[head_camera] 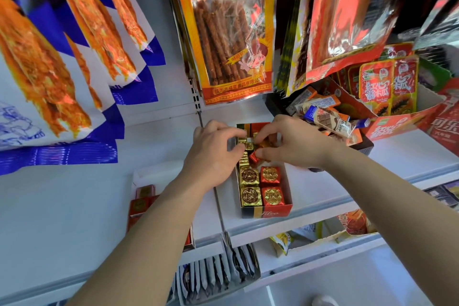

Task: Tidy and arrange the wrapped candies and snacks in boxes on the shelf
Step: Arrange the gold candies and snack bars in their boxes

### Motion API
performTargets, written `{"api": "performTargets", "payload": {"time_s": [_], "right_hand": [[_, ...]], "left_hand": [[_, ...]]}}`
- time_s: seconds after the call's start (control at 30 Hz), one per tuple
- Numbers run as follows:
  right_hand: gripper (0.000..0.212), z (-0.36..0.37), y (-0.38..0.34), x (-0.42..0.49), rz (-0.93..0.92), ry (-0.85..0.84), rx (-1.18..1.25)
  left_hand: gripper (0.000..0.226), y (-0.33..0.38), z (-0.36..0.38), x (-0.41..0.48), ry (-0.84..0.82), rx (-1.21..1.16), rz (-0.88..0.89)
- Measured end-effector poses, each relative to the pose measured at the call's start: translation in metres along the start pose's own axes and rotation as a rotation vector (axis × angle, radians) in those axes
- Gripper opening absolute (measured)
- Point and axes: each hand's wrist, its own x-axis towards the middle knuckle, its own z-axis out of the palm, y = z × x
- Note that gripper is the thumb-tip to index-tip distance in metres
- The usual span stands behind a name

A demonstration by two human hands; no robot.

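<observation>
A narrow red and black candy box [267,213] stands on the white shelf [323,191] in the middle of the view. At its front lie two gold-wrapped candies [249,187] beside two red-wrapped candies [271,185], set in neat rows. Both hands reach into the far half of the box. My left hand [214,154] pinches a gold-wrapped candy [244,143] between thumb and fingers. My right hand [295,143] pinches a small red-wrapped candy [253,156]. The candies under the hands are jumbled and partly hidden.
A dark tray of chocolate bars [330,119] sits just right of the box, with a red box of snack packets [387,87] behind it. Large snack bags [228,32] hang above. Another red candy box [142,202] lies under my left forearm. Lower shelves hold more packets [218,278].
</observation>
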Motion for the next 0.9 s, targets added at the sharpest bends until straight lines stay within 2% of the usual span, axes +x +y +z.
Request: {"api": "performTargets", "payload": {"time_s": [0.13, 0.23, 0.37, 0.5, 0.63, 0.9], "right_hand": [[0.020, 0.000, 0.000, 0.002, -0.016, 0.002, 0.010], [0.004, 0.002, 0.002, 0.002, 0.010, 0.047, 0.036], [0.004, 0.004, 0.006, 0.002, 0.065, 0.104, 0.100], [0.019, 0.004, 0.006, 0.001, 0.066, 0.093, 0.102], [0.016, 0.002, 0.007, 0.000, 0.071, 0.097, 0.146], [0.017, 0.006, 0.009, 0.000, 0.077, 0.187, 0.183]], "left_hand": [[0.023, 0.001, 0.003, 0.005, -0.032, 0.020, -0.044], [0.017, 0.005, 0.004, 0.006, -0.011, 0.019, -0.046], [0.025, 0.009, 0.005, 0.007, -0.044, 0.020, -0.096], [0.025, 0.012, 0.003, 0.009, -0.063, 0.050, -0.098], [0.024, 0.012, 0.004, 0.010, -0.039, 0.006, -0.120], [0.020, 0.015, 0.000, 0.007, 0.064, 0.183, 0.096]]}}
